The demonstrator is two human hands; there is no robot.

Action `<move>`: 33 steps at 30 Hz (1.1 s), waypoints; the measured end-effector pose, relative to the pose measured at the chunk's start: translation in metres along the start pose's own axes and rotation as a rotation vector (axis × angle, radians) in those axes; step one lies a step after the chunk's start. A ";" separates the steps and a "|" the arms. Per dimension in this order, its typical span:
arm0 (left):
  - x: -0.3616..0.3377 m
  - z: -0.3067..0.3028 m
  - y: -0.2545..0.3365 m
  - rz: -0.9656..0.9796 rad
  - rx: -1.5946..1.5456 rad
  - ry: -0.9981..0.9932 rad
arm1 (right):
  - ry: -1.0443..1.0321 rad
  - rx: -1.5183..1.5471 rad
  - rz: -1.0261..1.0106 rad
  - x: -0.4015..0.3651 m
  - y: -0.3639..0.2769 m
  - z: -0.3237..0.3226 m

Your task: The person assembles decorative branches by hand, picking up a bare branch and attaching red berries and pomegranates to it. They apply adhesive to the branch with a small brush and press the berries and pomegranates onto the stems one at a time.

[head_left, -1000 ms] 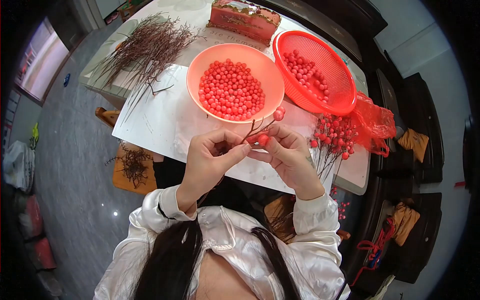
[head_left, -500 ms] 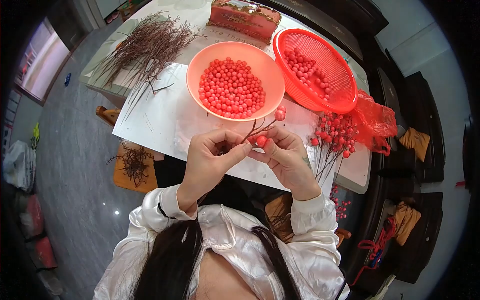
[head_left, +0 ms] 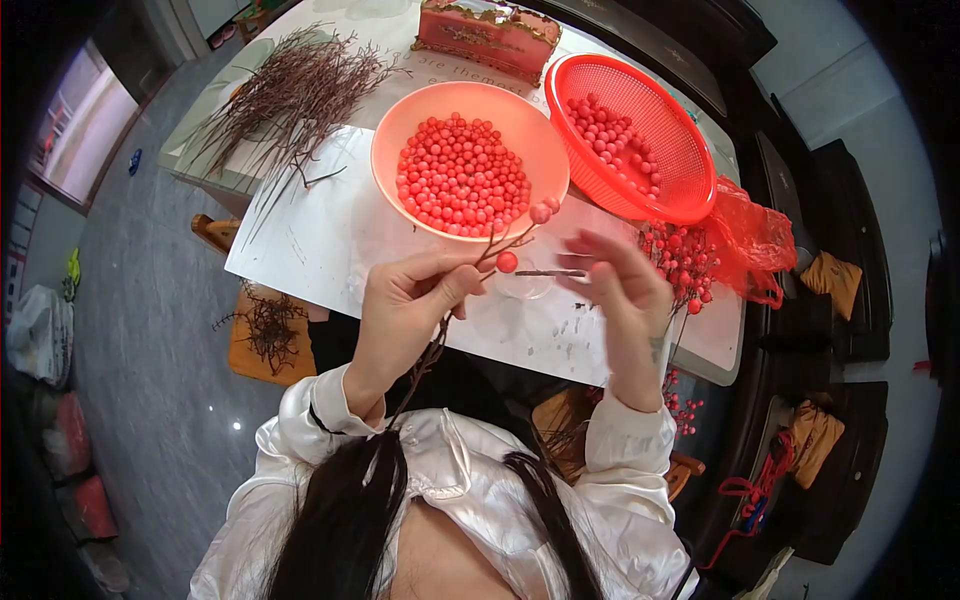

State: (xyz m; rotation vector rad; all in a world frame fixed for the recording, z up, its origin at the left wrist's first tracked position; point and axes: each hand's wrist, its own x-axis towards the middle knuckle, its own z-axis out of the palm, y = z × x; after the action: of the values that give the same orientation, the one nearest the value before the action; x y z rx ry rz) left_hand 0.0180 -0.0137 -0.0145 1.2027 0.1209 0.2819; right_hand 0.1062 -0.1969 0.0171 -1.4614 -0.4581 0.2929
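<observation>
Red beads [head_left: 460, 175] lay in a heap in the pink bowl [head_left: 385, 140], which stood in the middle of the desk [head_left: 290, 240], close in front of the hands, probably so that a bead was easy to take. Just beside it, toward the far right corner, a red basket [head_left: 556, 90] leaned on its side and held fewer beads.

The left hand [head_left: 405, 305] had a tight grip on a thin twig [head_left: 432, 345], with thumb and fingers pinched around the stem. The twig was above the near edge of the desk, its tips pointed to the bowl, and two beads sat on those tips. It seemed tilted this way to offer the tips to the other hand. The right hand [head_left: 630, 295] was near the twig and blurred, its grip wide, the fingers spread, holding nothing that I could see.

Bare twigs [head_left: 300, 90] lay at the far left corner. Finished twigs [head_left: 675, 265] lay at the right edge by a red bag [head_left: 755, 240], and a pink box [head_left: 485, 35] stood at the far edge.
</observation>
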 end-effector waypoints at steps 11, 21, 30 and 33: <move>0.009 -0.012 0.002 -0.026 -0.015 0.103 | 0.185 -0.524 0.131 -0.001 0.069 -0.031; 0.011 -0.011 0.000 -0.072 -0.040 0.102 | 0.012 -0.642 -0.157 0.000 0.073 -0.003; 0.024 -0.009 -0.002 -0.084 -0.121 0.166 | 0.089 -0.681 -0.220 0.000 0.073 -0.005; 0.027 -0.009 0.001 -0.073 -0.106 0.158 | 0.072 -0.666 -0.194 0.001 0.074 -0.006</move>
State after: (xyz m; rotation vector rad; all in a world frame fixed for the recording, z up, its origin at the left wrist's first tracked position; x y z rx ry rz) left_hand 0.0419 0.0028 -0.0154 1.0682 0.2836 0.3155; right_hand 0.1157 -0.1947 -0.0565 -2.0468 -0.6725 -0.0842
